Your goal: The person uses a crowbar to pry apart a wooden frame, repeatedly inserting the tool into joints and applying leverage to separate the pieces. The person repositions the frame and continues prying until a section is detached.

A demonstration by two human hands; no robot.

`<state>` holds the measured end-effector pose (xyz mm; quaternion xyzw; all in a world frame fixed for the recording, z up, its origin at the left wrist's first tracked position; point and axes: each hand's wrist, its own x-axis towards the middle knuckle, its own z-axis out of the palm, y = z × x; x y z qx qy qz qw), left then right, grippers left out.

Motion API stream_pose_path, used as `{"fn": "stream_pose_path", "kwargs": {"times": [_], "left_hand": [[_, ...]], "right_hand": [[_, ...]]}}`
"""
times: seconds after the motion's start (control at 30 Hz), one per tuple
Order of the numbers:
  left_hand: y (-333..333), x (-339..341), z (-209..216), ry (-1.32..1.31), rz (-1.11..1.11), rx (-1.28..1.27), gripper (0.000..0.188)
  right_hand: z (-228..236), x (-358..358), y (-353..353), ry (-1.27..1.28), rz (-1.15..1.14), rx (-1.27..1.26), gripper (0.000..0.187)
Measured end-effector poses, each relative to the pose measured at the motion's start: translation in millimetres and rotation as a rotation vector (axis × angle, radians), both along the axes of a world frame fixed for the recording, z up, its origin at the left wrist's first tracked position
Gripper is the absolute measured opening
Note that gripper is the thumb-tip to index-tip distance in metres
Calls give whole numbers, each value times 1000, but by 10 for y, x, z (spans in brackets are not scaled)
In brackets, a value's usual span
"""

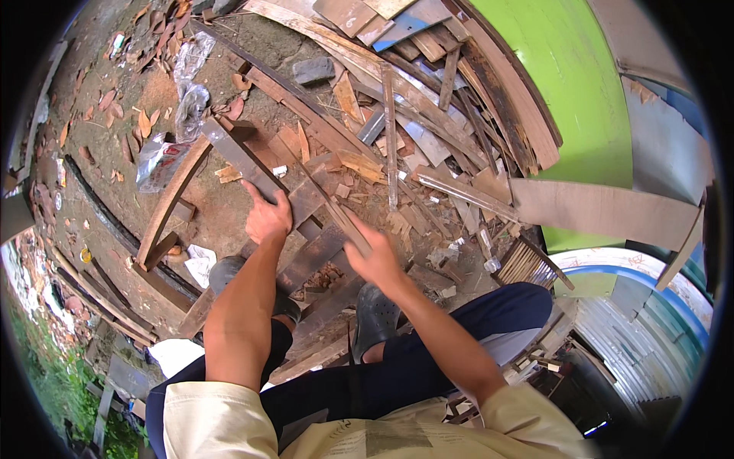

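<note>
In front of me, a flat greyish-brown wooden board runs from upper left toward the middle over other timber. My left hand grips its near edge, with the index finger stretched along it and the other fingers curled. A long, narrow brown strip slants up and left from my right hand, whose fingers are wrapped round its lower end. Whether this strip is a blade or a slat I cannot tell. Its far end lies close to the board. Beneath both hands is a low wooden frame of crossed pieces.
Scrap planks are heaped at the upper right beside a green panel. A grey stone, a clear plastic bag and dry leaves lie on the dirt. A curved wooden piece stands left. My dark clog is beside the frame.
</note>
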<state>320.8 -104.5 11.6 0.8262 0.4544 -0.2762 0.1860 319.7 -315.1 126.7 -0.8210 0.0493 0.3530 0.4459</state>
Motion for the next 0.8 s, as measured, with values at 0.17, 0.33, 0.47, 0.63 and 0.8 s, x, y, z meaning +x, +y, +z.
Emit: {"fn": "stream_pose_path", "kwargs": {"times": [0.17,0.33,0.47,0.63,0.8], "left_hand": [[48,-30,-93,21,-7,41,93],[68,-45,-54,43,1,51,91],[4,82,-31,37,0,26,88],[200,0,-173,-35,21,106,81],[218,-25,-137,4,33,111,83]], "right_hand": [[-3,14,97,-22,43,-60,64],[1059,-692,-883,-193,62,2,64],[-53,-37,-314,-45,33,60,64],[-211,-60,-54,-174,87,13,68],[624,-476,-787,-235,94,27,67]]}}
